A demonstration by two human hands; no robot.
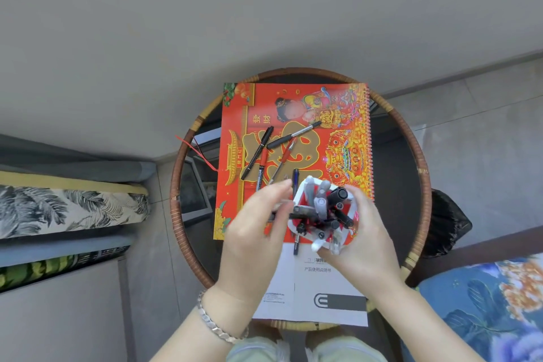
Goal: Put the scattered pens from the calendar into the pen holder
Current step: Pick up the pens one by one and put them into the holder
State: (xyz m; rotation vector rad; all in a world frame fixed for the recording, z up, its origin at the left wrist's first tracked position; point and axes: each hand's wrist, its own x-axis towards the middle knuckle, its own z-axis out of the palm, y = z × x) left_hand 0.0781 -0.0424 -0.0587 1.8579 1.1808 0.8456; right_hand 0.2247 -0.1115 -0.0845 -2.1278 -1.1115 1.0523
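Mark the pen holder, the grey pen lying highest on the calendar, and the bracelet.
white pen holder [302, 189]: head view, on its far-left rim.
grey-barrelled pen [293, 134]: head view, mid-barrel.
silver chain bracelet [210, 322]: head view, on links at the left wrist.

We see a grey tiled floor [484, 141] under even daylight; a round rattan-rimmed glass table [417, 161] at the centre; leaf-print cushions [67, 209] at left; a blue floral cushion [484, 303] near right.

A red-and-gold spiral-bound calendar [338, 138] lies flat — loose pens [289, 135] lie crossed on it, black and red. The white pen holder [305, 191] stands crammed near its front edge.
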